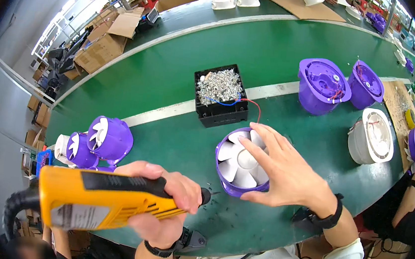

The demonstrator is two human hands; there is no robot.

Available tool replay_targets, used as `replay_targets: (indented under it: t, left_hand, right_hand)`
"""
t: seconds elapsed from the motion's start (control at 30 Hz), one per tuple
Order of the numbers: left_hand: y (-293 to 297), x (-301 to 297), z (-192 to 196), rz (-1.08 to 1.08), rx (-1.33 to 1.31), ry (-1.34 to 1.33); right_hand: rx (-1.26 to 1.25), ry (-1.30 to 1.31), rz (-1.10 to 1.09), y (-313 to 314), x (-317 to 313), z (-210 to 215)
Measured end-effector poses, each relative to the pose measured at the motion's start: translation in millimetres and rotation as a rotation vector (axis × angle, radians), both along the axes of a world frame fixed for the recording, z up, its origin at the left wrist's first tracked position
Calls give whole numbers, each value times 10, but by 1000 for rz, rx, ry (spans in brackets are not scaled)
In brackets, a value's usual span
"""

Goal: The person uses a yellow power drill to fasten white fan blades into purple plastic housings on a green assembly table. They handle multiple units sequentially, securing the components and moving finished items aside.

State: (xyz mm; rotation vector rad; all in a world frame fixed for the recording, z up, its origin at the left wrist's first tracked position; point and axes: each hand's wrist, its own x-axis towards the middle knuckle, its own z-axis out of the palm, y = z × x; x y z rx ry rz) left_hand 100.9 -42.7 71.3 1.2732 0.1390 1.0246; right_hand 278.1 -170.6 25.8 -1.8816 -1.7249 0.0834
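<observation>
In my left hand (169,211) is a yellow-and-black corded power tool (110,202), its black tip pointing right and its thick cable trailing off at the left. My fingers wrap its front part. My right hand (288,172), with its fingers spread, is over the right side of a round purple fan housing (220,173) with white blades and hub. The thumb lies by its near rim and the fingertips by its far rim; whether they press on it I cannot tell. A thin red and blue wire runs behind the housing to a black box (221,116).
Small silvery screws (220,86) fill the box. On the left stand purple fan housings (112,138). Two larger purple shells (323,88) and a white shell (371,137) are on the right. A co-worker's arm (411,191) works at the far right. Cardboard boxes (103,49) stand at the back left.
</observation>
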Motion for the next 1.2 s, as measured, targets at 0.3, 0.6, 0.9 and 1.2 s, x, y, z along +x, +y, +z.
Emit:
replay_targets:
  t: [0.3, 0.6, 0.9, 1.2]
  left_hand:
    - [-107, 219, -115, -51, 146, 41]
    - [-125, 279, -133, -66, 123, 90]
    - [-159, 325, -92, -147, -84, 91]
    - [-9, 229, -9, 16, 122, 61]
  right_hand:
    - [21, 27, 10, -19, 49, -77]
    - [41, 47, 12, -35, 65, -111]
    - [55, 50, 7, -38, 60, -142]
    - [40, 26, -235, -67, -259, -123]
